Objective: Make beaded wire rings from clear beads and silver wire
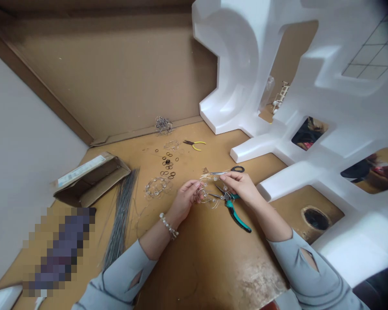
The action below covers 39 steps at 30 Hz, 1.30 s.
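My left hand (186,199) and my right hand (241,186) meet over the brown table (197,258). Between their pinched fingers they hold a looped piece of thin wire with clear beads (209,196). Teal-handled pliers (234,210) lie on the table just under my right hand. Black-handled scissors (228,170) rest just beyond my fingers. A beaded bracelet circles my left wrist.
A finished beaded wire ring (155,187) lies left of my hands. Small black rings (168,165), yellow-handled pliers (195,144) and a wire tangle (163,125) sit farther back. A bundle of straight wires (121,215) and a cardboard box (92,178) lie left. White foam packing (310,107) stands right.
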Available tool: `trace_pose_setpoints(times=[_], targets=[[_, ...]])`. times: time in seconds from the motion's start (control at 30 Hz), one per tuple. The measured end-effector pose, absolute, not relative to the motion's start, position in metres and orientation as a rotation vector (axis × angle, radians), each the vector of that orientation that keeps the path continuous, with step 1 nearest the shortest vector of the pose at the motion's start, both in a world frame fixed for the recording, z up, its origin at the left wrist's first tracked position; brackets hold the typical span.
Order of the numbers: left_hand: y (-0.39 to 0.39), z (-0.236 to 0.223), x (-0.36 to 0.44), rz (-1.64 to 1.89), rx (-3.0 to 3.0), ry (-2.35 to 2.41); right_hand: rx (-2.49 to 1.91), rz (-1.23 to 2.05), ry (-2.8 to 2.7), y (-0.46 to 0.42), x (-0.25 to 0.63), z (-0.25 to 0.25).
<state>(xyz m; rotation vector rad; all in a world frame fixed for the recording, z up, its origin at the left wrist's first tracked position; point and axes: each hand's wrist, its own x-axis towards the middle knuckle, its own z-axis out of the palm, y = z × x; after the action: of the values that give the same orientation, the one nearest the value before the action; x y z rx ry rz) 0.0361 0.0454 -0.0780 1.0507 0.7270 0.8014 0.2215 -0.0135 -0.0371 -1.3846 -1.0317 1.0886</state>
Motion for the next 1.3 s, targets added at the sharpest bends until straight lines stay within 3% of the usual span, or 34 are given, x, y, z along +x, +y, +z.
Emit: trace_pose_setpoints(times=[1.3], targets=[[0.0463, -0.0808, 0.0356, 0.792, 1.062, 0.719, -1.414, 1.055, -1.1, -0.0138, 0.2218, -0.0359]])
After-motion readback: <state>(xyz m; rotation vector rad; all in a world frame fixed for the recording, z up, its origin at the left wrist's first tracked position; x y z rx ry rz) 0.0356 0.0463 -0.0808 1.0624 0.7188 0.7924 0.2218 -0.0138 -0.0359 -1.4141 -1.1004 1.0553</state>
